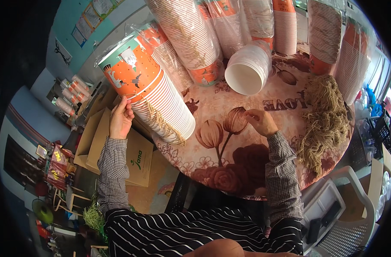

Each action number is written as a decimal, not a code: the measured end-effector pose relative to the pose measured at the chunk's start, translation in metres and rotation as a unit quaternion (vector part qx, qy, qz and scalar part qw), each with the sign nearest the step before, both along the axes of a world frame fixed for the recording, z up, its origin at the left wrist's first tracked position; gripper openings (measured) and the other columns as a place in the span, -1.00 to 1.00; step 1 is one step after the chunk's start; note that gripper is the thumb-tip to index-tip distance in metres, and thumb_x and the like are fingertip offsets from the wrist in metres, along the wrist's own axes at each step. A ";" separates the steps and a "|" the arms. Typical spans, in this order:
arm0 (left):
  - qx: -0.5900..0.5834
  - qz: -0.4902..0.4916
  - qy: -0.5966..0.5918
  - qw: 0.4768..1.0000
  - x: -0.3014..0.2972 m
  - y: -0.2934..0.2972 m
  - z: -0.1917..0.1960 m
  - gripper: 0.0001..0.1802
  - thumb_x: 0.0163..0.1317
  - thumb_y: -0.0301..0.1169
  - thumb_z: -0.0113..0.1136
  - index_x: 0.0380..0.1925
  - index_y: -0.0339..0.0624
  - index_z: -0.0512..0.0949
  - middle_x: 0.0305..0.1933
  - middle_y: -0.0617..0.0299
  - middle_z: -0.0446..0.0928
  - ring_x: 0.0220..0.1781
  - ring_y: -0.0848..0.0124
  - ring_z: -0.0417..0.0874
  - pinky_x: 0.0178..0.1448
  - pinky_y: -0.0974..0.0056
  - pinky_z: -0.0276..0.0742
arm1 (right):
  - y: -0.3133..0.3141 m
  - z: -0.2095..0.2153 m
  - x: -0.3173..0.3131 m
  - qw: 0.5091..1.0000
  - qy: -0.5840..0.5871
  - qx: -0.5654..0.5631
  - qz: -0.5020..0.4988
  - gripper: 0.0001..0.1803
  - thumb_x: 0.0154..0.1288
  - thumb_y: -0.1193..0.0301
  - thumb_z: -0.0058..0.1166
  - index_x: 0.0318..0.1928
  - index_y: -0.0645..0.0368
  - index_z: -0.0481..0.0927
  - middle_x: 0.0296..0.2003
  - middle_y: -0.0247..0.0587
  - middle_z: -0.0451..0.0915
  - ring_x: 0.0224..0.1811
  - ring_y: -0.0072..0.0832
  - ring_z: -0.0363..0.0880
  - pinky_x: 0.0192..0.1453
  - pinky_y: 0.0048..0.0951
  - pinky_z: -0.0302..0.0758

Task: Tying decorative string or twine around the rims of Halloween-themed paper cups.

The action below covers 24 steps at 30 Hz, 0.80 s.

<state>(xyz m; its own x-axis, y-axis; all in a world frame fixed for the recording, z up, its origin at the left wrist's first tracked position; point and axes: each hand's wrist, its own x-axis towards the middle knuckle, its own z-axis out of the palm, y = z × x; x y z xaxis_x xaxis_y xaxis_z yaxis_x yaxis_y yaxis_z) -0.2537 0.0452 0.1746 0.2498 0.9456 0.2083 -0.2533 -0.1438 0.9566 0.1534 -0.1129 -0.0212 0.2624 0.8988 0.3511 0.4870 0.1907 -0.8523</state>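
A tall stack of orange and teal paper cups [161, 103] stands at the table's left edge. Strands of tan twine [154, 118] hang along its side. My left hand [121, 118] has thumb and fingers closed at the rim of the orange top cup. My right hand [262, 122] is over the middle of the table, its fingers drawn together in a pinch; whatever is between them is too small to make out. Beyond it a short stack of white-mouthed cups [246, 77] lies on its side, partly in clear plastic. A heap of loose tan twine [326, 124] lies to the right.
Several tall, plastic-wrapped cup stacks [187, 34] line the far side of the round table with its flowered cover [229, 171]. Open cardboard boxes [139, 158] stand on the floor at left. A light plastic chair [354, 214] is at lower right.
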 end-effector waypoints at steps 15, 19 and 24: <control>0.017 -0.012 0.071 0.997 0.017 -0.034 -0.007 -0.84 0.33 -0.40 0.05 -0.41 -0.21 0.49 -0.56 0.35 0.42 -0.65 0.58 0.41 -0.54 0.51 0.31 | -0.002 0.004 -0.002 1.000 -0.005 -0.001 -0.002 -0.70 0.20 0.31 0.11 -0.15 0.28 0.61 -0.33 -0.05 0.65 -0.29 -0.34 0.64 -0.14 -0.39 0.54; 0.365 0.086 0.096 0.922 0.030 -0.041 0.019 -0.86 0.37 -0.40 0.00 -0.25 -0.25 0.47 -0.44 0.35 0.42 -0.40 0.59 0.39 -0.27 0.47 0.35 | -0.002 0.004 -0.003 1.000 -0.004 -0.009 -0.006 -0.69 0.19 0.31 0.11 -0.14 0.27 0.61 -0.32 -0.04 0.65 -0.29 -0.34 0.64 -0.13 -0.38 0.53; 0.558 0.219 0.188 0.778 0.048 -0.020 0.077 -0.66 0.36 -0.36 0.02 0.07 -0.29 0.43 0.11 0.12 0.43 0.13 0.36 0.44 0.11 0.32 0.41 | -0.002 -0.001 0.001 1.000 -0.009 -0.015 -0.010 -0.68 0.19 0.31 0.11 -0.12 0.25 0.62 -0.32 -0.04 0.65 -0.30 -0.33 0.63 -0.15 -0.38 0.53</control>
